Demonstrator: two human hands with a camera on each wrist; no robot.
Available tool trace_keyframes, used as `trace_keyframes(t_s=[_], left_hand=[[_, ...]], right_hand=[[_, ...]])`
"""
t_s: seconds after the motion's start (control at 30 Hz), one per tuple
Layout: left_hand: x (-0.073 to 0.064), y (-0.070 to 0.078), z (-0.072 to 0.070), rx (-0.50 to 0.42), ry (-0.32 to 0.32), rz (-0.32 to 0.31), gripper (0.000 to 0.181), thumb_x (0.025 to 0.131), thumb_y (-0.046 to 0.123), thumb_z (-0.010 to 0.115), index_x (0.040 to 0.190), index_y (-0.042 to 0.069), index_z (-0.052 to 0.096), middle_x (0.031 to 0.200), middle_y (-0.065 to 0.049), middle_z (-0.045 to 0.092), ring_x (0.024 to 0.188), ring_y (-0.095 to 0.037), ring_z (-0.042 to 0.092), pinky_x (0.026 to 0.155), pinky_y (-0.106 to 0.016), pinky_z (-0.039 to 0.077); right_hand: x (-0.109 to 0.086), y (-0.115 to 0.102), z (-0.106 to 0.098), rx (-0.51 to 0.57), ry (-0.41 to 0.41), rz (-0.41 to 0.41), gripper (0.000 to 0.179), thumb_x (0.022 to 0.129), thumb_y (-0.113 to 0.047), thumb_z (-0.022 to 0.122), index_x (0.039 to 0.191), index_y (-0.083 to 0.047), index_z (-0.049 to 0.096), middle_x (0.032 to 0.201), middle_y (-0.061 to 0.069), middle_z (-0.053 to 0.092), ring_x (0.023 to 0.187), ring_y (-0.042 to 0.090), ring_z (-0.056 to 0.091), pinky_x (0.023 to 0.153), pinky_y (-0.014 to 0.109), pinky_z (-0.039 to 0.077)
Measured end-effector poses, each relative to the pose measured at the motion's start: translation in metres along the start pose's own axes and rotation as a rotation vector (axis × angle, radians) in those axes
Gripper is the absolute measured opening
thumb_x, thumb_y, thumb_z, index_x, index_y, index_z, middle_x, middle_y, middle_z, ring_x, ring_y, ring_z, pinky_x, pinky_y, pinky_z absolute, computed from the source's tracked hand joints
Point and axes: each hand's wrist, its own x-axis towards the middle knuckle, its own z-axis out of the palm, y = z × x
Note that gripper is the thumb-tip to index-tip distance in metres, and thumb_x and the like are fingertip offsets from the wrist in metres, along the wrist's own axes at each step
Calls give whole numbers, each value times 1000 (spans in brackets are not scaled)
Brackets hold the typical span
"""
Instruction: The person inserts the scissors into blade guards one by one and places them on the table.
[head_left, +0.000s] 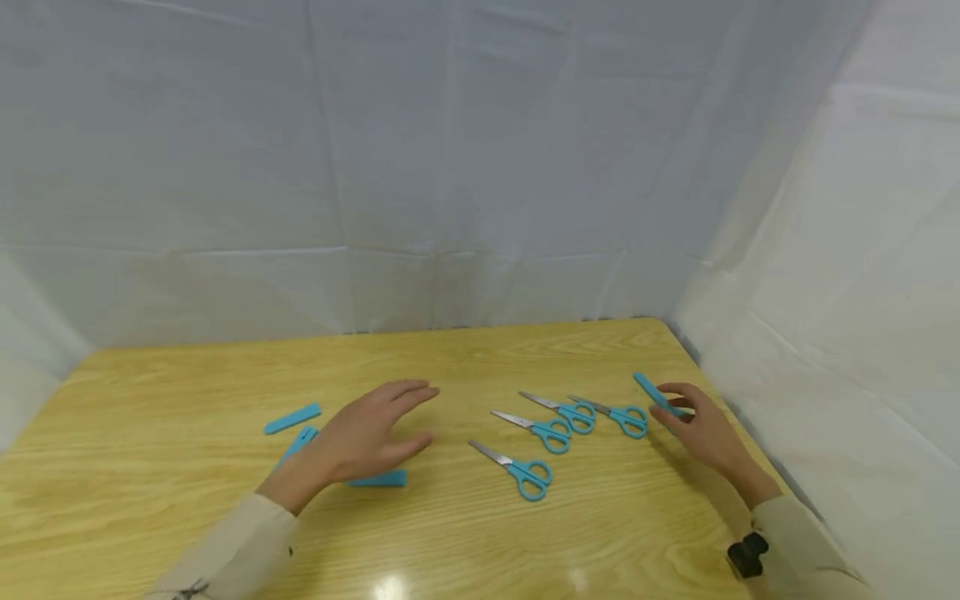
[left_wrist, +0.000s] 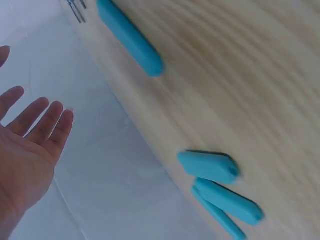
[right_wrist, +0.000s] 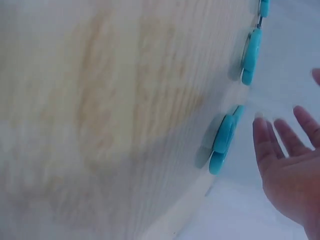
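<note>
My left hand (head_left: 367, 433) hovers over the left of the table, fingers spread and holding nothing. Below and beside it lie several flat blue blade covers (head_left: 292, 418), also visible in the left wrist view as blue strips (left_wrist: 131, 39). At the right, my right hand (head_left: 701, 429) is over the near end of a long blue piece (head_left: 648, 387), which it partly hides. The right wrist view shows that palm (right_wrist: 290, 175) bare and its fingers relaxed, beside a blue looped handle (right_wrist: 224, 137). Between the hands lie several bare-bladed scissors with blue handles (head_left: 529, 479).
The wooden table (head_left: 465, 550) ends at a back edge before a hanging grey-white sheet (head_left: 480, 167). Another white sheet (head_left: 847, 292) hangs along the right side, close to the right hand. A dark band (head_left: 747, 554) is on the right sleeve.
</note>
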Motion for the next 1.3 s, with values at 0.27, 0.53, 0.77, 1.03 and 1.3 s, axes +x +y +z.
trace_keyframes(t_s=[0.27, 0.53, 0.77, 1.03, 1.3], left_hand=[[-34, -14, -5, -50, -81, -128, 55, 91, 40, 64, 136, 11, 52, 133, -5, 52, 121, -27, 49, 94, -48, 44], [-53, -16, -6, -19, -158, -137, 49, 86, 26, 71, 128, 5, 58, 122, -7, 57, 109, -28, 56, 87, -45, 48], [-63, -14, -4, -1, -161, -119, 38, 84, 17, 71, 119, 3, 64, 113, -4, 59, 103, -24, 57, 86, -40, 49], [-65, -16, -2, -11, -182, -108, 26, 85, 16, 73, 109, 7, 68, 102, 5, 56, 92, -15, 54, 77, -33, 49], [-62, -16, -3, -40, -201, -114, 17, 86, 15, 72, 102, 12, 69, 97, 8, 56, 87, -12, 54, 72, -29, 49]], right_hand=[[5, -10, 10, 4, -100, 1, 60, 94, -33, 63, 140, -2, 41, 138, 24, 41, 117, 45, 47, 91, 56, 43], [10, -10, 15, -38, -153, -27, 63, 88, -32, 70, 134, 5, 47, 115, 25, 51, 93, 34, 55, 76, 44, 48], [15, -11, 19, -122, -167, -50, 57, 87, -31, 72, 127, 6, 54, 122, 26, 49, 93, 28, 53, 74, 43, 47], [19, -15, 15, -143, -249, -11, 51, 89, -28, 70, 123, 6, 54, 116, 24, 48, 87, 24, 53, 69, 36, 46], [30, -21, 17, -168, -292, -39, 33, 82, -20, 73, 104, 0, 60, 97, 12, 61, 83, 21, 55, 73, 40, 47]])
